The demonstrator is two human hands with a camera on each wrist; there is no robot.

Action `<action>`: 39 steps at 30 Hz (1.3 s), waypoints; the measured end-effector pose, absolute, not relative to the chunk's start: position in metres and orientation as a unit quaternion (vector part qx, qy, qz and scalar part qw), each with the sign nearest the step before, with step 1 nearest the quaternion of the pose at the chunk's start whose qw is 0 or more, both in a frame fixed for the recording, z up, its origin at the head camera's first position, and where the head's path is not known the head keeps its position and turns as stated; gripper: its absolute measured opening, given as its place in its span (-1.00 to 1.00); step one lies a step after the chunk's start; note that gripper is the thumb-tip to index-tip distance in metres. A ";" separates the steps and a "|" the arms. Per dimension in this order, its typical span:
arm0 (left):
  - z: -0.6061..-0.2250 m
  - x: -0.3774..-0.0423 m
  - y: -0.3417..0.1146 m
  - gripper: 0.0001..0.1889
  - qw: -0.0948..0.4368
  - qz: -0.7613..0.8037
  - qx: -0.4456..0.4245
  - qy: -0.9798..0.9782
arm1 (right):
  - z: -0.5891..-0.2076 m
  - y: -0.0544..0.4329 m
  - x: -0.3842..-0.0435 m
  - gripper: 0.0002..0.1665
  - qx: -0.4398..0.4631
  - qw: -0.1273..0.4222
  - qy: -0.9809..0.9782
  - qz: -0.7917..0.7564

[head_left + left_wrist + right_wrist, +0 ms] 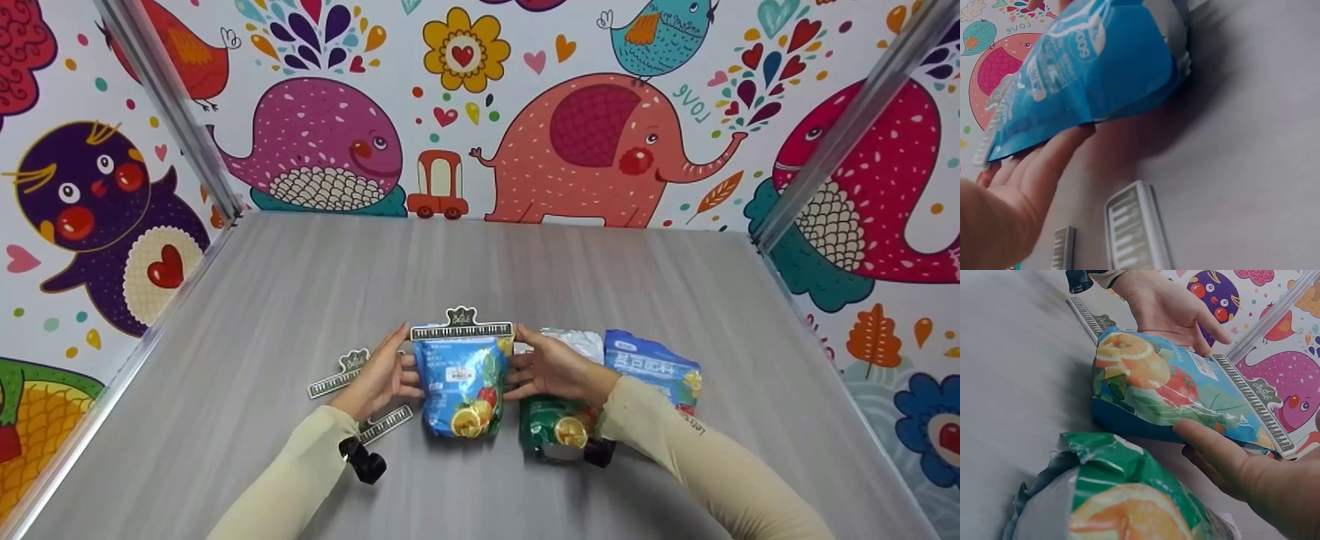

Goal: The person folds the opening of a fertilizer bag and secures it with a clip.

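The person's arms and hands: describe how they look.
The left sleeve and right sleeve are long and cream; the right bears small dark lettering. A black device shows by the left one, another black piece by the right. Left hand and right hand are gloveless.

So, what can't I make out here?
Head: small print on the clipped blue plastic pouch, too tiny.
Head: part of the green fruit-printed plastic pouch, behind the right hand.
Left wrist: two long black-and-white piano-patterned clips, cut off by the bottom edge.
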State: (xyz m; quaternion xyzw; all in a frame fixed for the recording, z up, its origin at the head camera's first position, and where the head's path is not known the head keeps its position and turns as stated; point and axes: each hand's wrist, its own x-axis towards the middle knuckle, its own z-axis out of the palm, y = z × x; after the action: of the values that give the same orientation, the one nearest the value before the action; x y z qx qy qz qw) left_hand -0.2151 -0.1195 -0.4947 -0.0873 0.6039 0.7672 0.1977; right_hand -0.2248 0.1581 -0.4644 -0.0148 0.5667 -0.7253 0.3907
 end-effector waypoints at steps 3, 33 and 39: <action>-0.495 -0.214 -0.120 -0.39 0.213 0.767 -0.086 0.599 | -0.466 0.158 -0.225 -0.23 -0.018 0.393 0.569 -0.722; -0.500 -0.214 -0.128 -0.27 0.268 0.759 -0.092 0.586 | -0.474 0.155 -0.224 -0.14 0.033 0.412 0.586 -0.697; -0.499 -0.213 -0.127 -0.28 0.270 0.764 -0.100 0.578 | -0.474 0.155 -0.224 -0.14 0.033 0.413 0.587 -0.695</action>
State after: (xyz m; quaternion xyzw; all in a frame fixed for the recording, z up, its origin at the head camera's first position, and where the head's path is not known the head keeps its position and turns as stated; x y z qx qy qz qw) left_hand -0.2128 -0.1273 -0.4989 -0.0998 0.5777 0.7636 0.2704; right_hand -0.2241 0.1545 -0.4745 0.0332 0.5870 -0.6953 0.4133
